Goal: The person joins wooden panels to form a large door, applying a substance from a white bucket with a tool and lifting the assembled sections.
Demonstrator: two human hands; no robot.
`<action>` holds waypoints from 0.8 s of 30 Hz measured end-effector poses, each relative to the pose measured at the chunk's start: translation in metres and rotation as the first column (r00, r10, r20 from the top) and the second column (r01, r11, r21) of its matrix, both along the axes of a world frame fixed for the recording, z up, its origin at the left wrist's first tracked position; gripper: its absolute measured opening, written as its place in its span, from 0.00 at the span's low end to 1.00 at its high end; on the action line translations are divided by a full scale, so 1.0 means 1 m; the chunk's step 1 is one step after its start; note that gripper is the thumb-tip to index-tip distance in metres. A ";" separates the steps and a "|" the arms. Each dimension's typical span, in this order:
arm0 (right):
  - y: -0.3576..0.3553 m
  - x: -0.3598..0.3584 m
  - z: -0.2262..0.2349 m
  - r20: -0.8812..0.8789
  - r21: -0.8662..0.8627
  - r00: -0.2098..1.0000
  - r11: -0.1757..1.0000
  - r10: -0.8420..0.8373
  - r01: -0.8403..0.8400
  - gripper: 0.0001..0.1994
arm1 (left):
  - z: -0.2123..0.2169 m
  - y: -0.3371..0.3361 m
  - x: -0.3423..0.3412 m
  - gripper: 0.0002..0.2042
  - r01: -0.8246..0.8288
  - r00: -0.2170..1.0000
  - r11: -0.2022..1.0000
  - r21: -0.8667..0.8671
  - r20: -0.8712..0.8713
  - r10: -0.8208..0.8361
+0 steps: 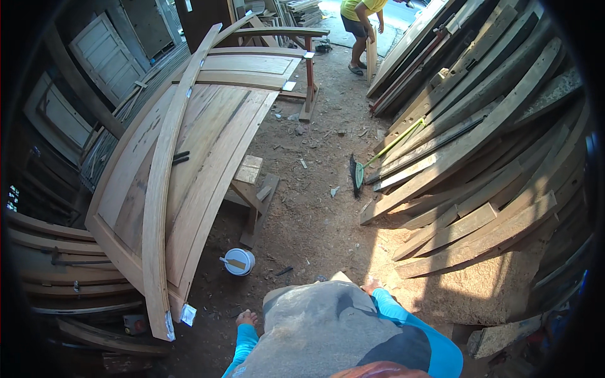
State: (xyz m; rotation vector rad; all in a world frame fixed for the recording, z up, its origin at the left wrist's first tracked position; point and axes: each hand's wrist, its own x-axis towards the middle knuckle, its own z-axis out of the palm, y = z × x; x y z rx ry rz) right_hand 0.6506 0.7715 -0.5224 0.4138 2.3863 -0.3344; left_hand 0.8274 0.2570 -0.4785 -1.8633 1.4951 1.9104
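My left hand (247, 318) hangs low beside my grey shirt, its fingers loosely bent, with nothing visible in it. On the other side, my right hand (372, 286) is bright with sunlight and partly covered by my shirt and sleeve; whether its fingers hold anything is unclear. A pale wood end (341, 276) shows just past the front of my shirt, between the two hands. Nearest to my left hand stands a white bucket (238, 261) with a flat tan piece across its top. Further left, a large wooden door panel (208, 145) lies raised on supports.
A long board (165, 170) lies across the panel, beside two dark sticks (181, 157). A wooden trestle (249, 171) stands under its edge. Many planks (466, 170) lean along the right, with a green broom (359, 176) against them. At the back, a person (362, 25) holds a board.
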 end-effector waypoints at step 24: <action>-0.064 -0.099 0.057 -0.037 0.034 0.707 0.707 0.707 -0.706 0.13 | 0.004 -0.026 -0.133 0.12 0.083 0.996 0.996 -0.028 -0.033 -0.084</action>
